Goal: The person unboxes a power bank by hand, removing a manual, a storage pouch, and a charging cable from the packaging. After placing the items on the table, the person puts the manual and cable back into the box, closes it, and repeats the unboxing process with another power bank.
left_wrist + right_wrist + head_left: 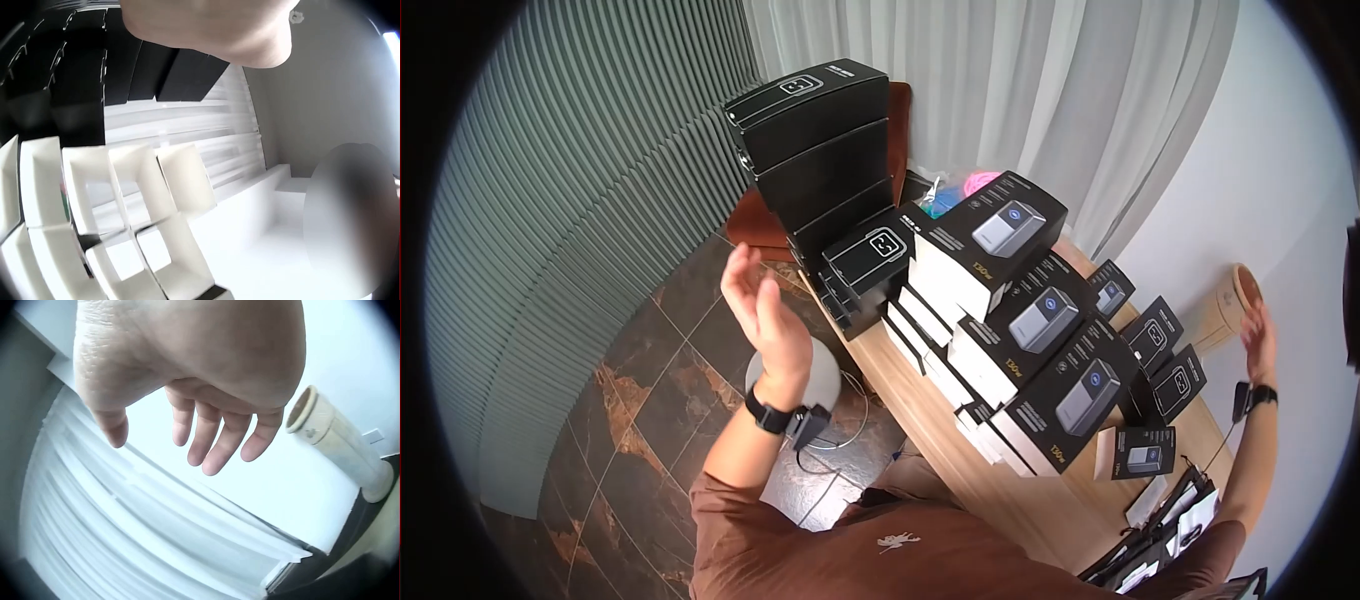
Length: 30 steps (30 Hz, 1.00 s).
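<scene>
Both hands are raised and hold nothing. My left hand point(768, 315), with loosely spread fingers, is left of a tall stack of black boxes point(825, 160). Only the heel of that hand point(212, 28) shows in the left wrist view, above white open-ended boxes point(181, 181) and black ones point(78, 69). At the right, past the table, my right hand point(1258, 345) has its fingers slightly bent and apart. The right wrist view shows that hand point(194, 356) from the palm side. Between the hands stand black-and-white boxes point(1055, 315) printed with a silver device.
The boxes crowd a wooden table point(920, 425). A small box point(1135, 453) lies near its front, beside black pouches point(1170, 520). Behind are a reddish-brown chair point(755, 225) and white curtains point(960, 90). A tall beige cylinder point(1225, 310) stands by the wall.
</scene>
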Each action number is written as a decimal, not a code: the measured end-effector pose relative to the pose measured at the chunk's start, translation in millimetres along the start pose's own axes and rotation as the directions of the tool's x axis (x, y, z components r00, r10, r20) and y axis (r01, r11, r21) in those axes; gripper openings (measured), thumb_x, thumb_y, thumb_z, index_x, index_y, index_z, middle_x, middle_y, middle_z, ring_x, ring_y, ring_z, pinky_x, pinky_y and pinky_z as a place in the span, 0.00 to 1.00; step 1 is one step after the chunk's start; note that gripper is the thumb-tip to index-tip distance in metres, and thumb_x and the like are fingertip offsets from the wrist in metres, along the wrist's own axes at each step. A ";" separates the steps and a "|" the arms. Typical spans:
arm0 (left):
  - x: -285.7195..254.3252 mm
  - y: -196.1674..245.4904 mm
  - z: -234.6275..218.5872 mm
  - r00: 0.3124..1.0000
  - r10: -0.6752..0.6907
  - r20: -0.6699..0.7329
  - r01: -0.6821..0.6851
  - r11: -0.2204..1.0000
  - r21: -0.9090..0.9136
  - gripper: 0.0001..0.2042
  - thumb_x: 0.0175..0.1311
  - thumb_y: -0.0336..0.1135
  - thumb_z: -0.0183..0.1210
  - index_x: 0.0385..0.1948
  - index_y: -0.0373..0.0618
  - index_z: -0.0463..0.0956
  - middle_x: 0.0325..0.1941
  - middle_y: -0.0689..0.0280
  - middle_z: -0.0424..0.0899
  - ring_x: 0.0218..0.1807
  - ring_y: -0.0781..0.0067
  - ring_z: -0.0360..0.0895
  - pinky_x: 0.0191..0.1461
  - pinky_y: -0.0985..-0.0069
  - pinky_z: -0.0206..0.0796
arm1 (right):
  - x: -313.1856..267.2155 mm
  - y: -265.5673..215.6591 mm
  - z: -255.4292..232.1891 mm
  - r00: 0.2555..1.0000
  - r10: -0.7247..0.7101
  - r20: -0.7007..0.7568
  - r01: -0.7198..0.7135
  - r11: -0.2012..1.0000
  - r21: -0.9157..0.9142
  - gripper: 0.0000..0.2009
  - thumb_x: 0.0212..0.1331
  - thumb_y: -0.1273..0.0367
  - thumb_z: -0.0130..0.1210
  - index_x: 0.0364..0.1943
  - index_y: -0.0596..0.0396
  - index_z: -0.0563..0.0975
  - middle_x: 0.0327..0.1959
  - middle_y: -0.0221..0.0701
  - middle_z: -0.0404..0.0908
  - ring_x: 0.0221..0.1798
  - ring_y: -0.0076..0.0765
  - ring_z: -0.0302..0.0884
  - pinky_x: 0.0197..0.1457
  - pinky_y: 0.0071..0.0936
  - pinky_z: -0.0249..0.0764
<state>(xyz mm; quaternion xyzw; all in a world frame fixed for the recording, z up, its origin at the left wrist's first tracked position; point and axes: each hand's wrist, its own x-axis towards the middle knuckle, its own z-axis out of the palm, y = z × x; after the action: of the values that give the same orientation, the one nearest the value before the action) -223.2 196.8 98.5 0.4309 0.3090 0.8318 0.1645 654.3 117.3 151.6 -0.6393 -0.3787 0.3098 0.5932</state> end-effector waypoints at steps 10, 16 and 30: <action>144.2 -4.9 37.3 0.971 -0.237 -0.013 0.235 0.967 -0.100 0.35 0.81 0.52 0.54 0.82 0.50 0.52 0.68 0.58 0.75 0.66 0.63 0.76 0.67 0.65 0.72 | -110.2 -253.2 456.0 0.722 -0.222 0.656 0.315 0.949 -0.025 0.37 0.78 0.44 0.53 0.83 0.43 0.60 0.67 0.32 0.83 0.59 0.32 0.87 0.65 0.29 0.77; 184.5 -23.2 37.9 0.980 -0.196 0.044 0.198 0.979 -0.046 0.37 0.79 0.57 0.55 0.82 0.48 0.56 0.80 0.58 0.64 0.77 0.58 0.66 0.77 0.61 0.64 | -146.5 -273.5 637.5 0.598 -0.103 0.795 0.429 0.879 -0.209 0.61 0.56 0.22 0.53 0.86 0.45 0.53 0.85 0.43 0.58 0.79 0.57 0.67 0.63 0.40 0.76; 173.1 -2.2 57.4 0.925 -0.352 0.143 0.372 0.917 -0.146 0.25 0.85 0.53 0.41 0.63 0.45 0.78 0.62 0.64 0.86 0.62 0.61 0.84 0.66 0.63 0.78 | -161.6 -273.5 678.7 0.495 0.003 0.869 0.032 0.999 -0.021 0.45 0.74 0.36 0.44 0.85 0.48 0.55 0.90 0.52 0.38 0.88 0.72 0.44 0.79 0.69 0.62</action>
<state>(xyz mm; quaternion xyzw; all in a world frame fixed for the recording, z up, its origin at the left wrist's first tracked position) -275.7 313.3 228.6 0.3971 0.3014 0.7843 0.3692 -35.5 337.9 343.8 -0.4040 -0.6363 0.5772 0.3141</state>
